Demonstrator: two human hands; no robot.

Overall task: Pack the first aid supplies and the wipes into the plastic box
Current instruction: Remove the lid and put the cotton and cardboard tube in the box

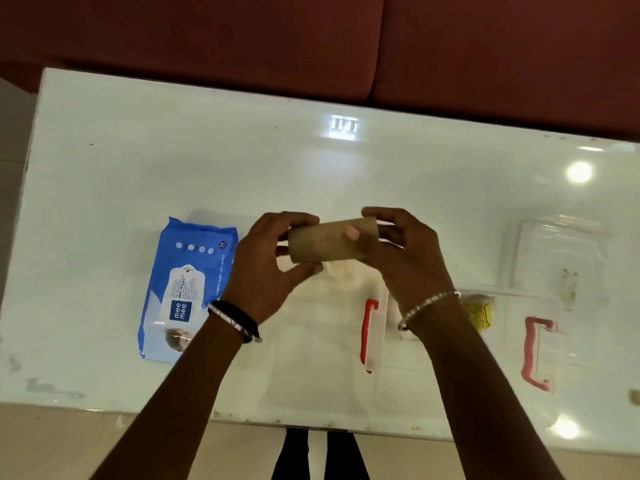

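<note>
I hold a tan bandage roll [327, 244] sideways in the air over the table's middle, my left hand [266, 268] gripping its left end and my right hand [401, 258] its right end. A blue pack of wet wipes [187, 289] lies flat on the table to the left of my left hand. Below my hands stands the clear plastic box [375, 327] with red clasps, one clasp [367, 334] under my right wrist and another [535, 353] further right. A small yellow packet [479, 311] lies inside the box by my right wrist.
The glossy white table [242, 161] runs wide, its near edge at the bottom. A clear plastic lid [561, 251] lies at the right, behind the box. A dark red sofa [311, 39] stands behind the table's far edge. Lamp reflections glare at the right.
</note>
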